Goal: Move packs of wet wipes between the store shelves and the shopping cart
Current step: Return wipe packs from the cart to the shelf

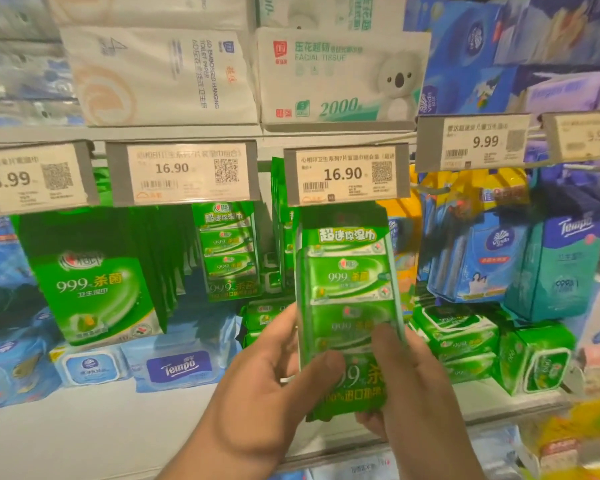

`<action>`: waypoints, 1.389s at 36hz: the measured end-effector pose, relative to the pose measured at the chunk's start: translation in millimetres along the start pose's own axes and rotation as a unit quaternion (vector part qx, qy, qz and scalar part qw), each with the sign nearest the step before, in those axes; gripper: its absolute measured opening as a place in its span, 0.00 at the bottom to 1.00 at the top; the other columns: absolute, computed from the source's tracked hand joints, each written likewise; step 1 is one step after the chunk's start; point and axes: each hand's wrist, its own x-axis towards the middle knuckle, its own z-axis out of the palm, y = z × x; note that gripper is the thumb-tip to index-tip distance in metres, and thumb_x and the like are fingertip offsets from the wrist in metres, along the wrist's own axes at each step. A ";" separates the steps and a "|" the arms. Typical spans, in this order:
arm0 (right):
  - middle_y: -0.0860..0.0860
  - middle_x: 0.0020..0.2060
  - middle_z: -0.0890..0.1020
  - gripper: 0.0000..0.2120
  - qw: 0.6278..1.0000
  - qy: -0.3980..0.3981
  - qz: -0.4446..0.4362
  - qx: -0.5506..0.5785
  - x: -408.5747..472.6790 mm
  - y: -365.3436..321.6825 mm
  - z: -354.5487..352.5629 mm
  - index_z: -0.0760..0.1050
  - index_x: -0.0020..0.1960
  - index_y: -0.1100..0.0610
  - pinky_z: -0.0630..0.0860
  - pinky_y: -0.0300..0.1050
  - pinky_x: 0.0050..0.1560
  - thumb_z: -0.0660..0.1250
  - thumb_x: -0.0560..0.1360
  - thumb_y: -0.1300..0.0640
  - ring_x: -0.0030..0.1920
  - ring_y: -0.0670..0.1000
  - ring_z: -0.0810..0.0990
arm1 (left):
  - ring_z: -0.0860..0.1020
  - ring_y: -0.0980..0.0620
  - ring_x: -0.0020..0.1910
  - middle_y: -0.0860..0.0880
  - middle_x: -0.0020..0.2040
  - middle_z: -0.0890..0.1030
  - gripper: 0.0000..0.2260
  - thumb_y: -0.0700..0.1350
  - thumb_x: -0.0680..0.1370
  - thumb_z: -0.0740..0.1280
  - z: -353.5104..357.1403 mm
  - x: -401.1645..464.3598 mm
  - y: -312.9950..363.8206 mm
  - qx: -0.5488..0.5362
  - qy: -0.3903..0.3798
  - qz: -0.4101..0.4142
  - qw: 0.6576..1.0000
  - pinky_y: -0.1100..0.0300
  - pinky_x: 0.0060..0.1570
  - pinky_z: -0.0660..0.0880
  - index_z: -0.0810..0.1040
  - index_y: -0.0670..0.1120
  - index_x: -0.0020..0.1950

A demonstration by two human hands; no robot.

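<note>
Five price tags (345,174), two hands (257,386), one held green pack (347,282)

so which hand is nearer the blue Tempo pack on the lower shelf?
Left. The left hand is just right of the Tempo pack; the right hand is farther right, across the green wipes pack.

**Bare hands and forearms, nothing worn**

Two hands and their forearms are all that shows of the person. The left hand (274,379) is bare, with no ring, watch or glove, and the forearm behind it carries no sleeve as far as the bottom edge. The right hand (409,382) is bare too, its wrist and forearm likewise uncovered. Short, unpainted nails show on the thumbs.
</note>
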 end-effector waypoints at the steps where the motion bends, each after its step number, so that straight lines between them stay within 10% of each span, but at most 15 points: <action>1: 0.50 0.31 0.85 0.10 1.000 0.001 0.001 0.001 1.7 2.3 0.1 0.81 0.40 0.34 0.78 0.50 0.35 0.68 0.64 0.31 0.28 0.48 0.80 | 0.82 0.42 0.58 0.44 0.63 0.82 0.24 0.51 0.75 0.70 -0.5 1.3 -2.8 0.000 0.004 -0.005 1.000 0.56 0.48 0.79 0.74 0.53 0.71; 7: 0.50 0.34 0.85 0.22 0.999 -0.016 0.017 0.047 9.9 19.3 -5.1 0.80 0.52 0.46 0.75 0.42 0.25 0.70 0.62 0.37 0.27 0.48 0.81 | 0.80 0.46 0.64 0.48 0.65 0.81 0.29 0.54 0.72 0.72 -4.0 0.5 -22.5 0.021 0.037 -0.036 0.998 0.41 0.65 0.74 0.71 0.52 0.73; 11: 0.63 0.39 0.83 0.43 0.993 -0.029 0.033 0.106 15.5 39.1 -0.7 0.82 0.51 0.52 0.70 0.49 0.28 0.82 0.44 0.28 0.29 0.59 0.77 | 0.82 0.36 0.49 0.47 0.53 0.86 0.21 0.60 0.67 0.73 -6.0 0.0 -37.9 0.028 0.070 -0.057 0.995 0.49 0.45 0.81 0.79 0.64 0.60; 18: 0.68 0.37 0.82 0.44 0.983 -0.014 0.089 0.162 29.3 57.3 9.4 0.78 0.55 0.62 0.75 0.51 0.28 0.83 0.51 0.33 0.29 0.62 0.79 | 0.76 0.47 0.36 0.38 0.45 0.84 0.23 0.70 0.63 0.73 -7.5 9.6 -60.5 0.048 0.134 -0.073 0.987 0.38 0.38 0.76 0.80 0.65 0.55; 27: 0.67 0.45 0.84 0.28 0.976 -0.040 0.125 0.171 65.9 57.4 24.2 0.79 0.60 0.64 0.77 0.57 0.45 0.68 0.71 0.42 0.37 0.59 0.81 | 0.81 0.51 0.41 0.56 0.44 0.84 0.17 0.68 0.72 0.63 -27.7 41.1 -56.7 0.199 0.130 -0.080 0.968 0.44 0.47 0.79 0.78 0.61 0.54; 33: 0.61 0.39 0.81 0.25 0.974 -0.020 0.135 0.182 84.0 55.2 36.4 0.78 0.54 0.62 0.78 0.44 0.31 0.67 0.73 0.40 0.36 0.54 0.79 | 0.81 0.57 0.45 0.57 0.44 0.82 0.13 0.67 0.76 0.64 -38.3 56.1 -51.2 0.231 0.132 -0.122 0.956 0.48 0.51 0.79 0.77 0.61 0.53; 50: 0.63 0.42 0.82 0.12 0.963 -0.025 0.190 0.189 87.0 66.9 27.2 0.74 0.51 0.61 0.79 0.46 0.32 0.68 0.80 0.51 0.32 0.55 0.81 | 0.80 0.57 0.52 0.58 0.50 0.81 0.14 0.62 0.77 0.66 -39.2 44.9 -63.4 0.207 0.134 -0.202 0.948 0.49 0.60 0.76 0.77 0.63 0.61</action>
